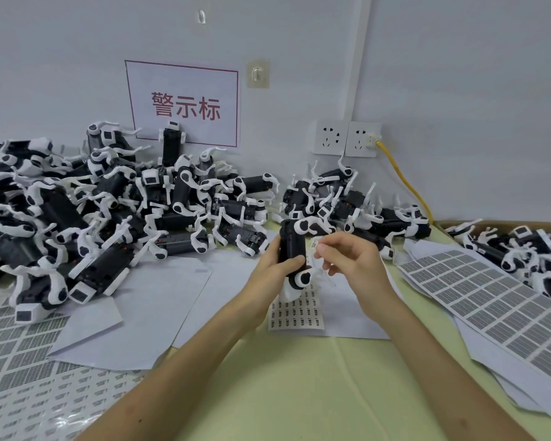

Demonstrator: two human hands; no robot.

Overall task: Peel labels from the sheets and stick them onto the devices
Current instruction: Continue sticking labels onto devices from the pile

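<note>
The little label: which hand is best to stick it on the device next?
Right. The right hand pinches the label close beside the device, while the left hand is busy gripping that device and probably should just steady it.

The left hand [272, 265] is gripping a black-and-white device [291, 245] upright over a small label sheet [296, 313], while the right hand [355, 264] is pinching a label [314, 243] (small, print unreadable) just beside it; a pile of devices [109, 211] is lying behind.

Upright black-and-white device [291, 246], label [314, 243] beside
</note>
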